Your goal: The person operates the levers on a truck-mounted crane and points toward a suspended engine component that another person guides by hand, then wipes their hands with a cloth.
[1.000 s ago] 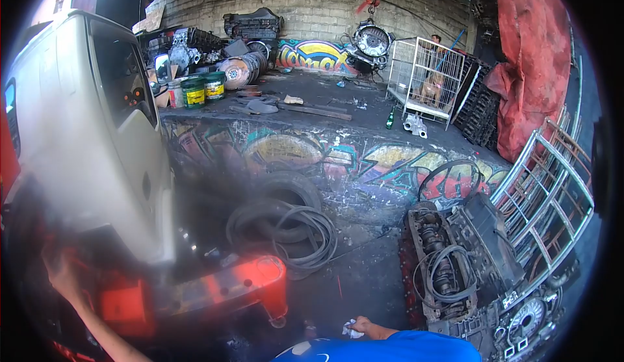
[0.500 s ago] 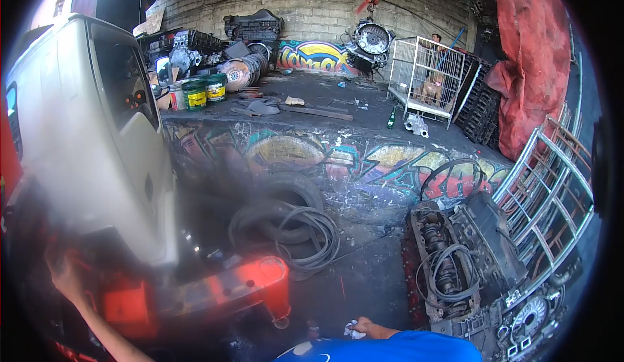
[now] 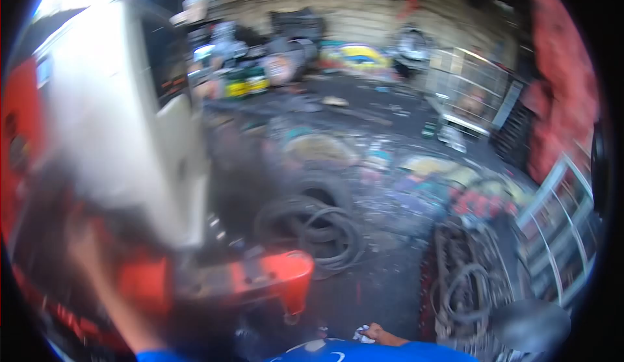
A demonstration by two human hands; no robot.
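Now we see our right hand (image 3: 380, 334) clutching a crumpled white rag (image 3: 361, 333); our blurred left hand (image 3: 84, 248) nears smooth orange metal (image 3: 260, 277), grip unclear.

A white crumpled rag (image 3: 361, 334) is seen above a blue sleeve (image 3: 364, 352). An orange-red metal jack frame (image 3: 260, 277) is shown beside black rubber tyres (image 3: 318, 222). Multicoloured graffiti is painted on the grey concrete ledge (image 3: 364, 160). The vehicle cab (image 3: 117, 121) is white.
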